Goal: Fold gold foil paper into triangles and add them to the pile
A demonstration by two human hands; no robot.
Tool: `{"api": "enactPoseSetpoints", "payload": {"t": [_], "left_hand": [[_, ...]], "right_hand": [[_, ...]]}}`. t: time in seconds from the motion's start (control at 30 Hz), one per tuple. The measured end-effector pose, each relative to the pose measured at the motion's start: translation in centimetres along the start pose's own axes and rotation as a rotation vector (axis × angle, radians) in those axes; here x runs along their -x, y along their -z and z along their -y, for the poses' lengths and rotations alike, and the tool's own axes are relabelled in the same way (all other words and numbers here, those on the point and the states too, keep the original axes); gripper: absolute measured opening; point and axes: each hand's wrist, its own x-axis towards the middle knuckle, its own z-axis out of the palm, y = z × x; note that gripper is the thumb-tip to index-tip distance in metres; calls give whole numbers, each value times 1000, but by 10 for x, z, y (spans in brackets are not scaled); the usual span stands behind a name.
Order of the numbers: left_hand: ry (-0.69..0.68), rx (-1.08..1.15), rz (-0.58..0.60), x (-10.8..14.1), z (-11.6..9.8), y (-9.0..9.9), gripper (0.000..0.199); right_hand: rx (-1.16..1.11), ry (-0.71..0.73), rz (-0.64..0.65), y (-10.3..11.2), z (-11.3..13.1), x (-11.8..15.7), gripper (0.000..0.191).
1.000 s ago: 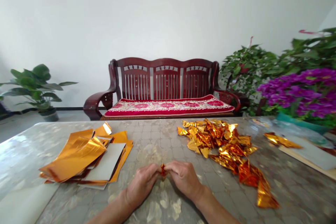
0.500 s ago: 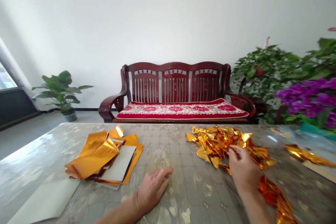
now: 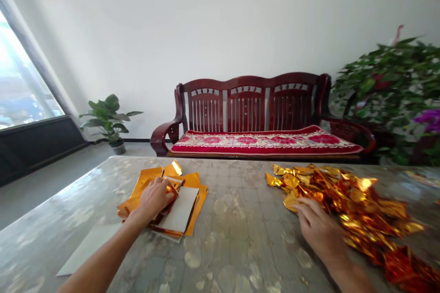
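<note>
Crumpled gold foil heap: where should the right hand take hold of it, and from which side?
Probably pinch the loose folded flap at the near-left edge of the crumpled gold foil heap, coming from the near side, where the right hand rests. That flap lies at the rim, away from the tangled middle, so it should lift with less dragging.

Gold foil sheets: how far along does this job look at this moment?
Done: a large crumpled gold foil heap covers the table's right side. In hand: the left hand is on a stack of flat gold foil sheets, and the right hand touches the heap. Left: that stack, mostly uncrumpled, interleaved with grey card.
</note>
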Motion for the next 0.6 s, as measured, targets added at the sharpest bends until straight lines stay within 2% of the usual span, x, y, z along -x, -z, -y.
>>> {"api": "enactPoseSetpoints", "payload": {"t": [0.1, 0.23, 0.47, 0.6], "left_hand": [[74, -109, 86, -1, 20, -5, 36], [91, -111, 156, -1, 28, -17, 35], [57, -106, 115, 10, 17, -19, 20], [44, -80, 67, 23, 17, -24, 29]], "right_hand": [[-67, 40, 75, -10, 10, 4, 30], [-120, 30, 138, -19, 11, 8, 31], [-215, 21, 204, -24, 7, 15, 29], [-262, -30, 225, -22, 9, 16, 29]]}}
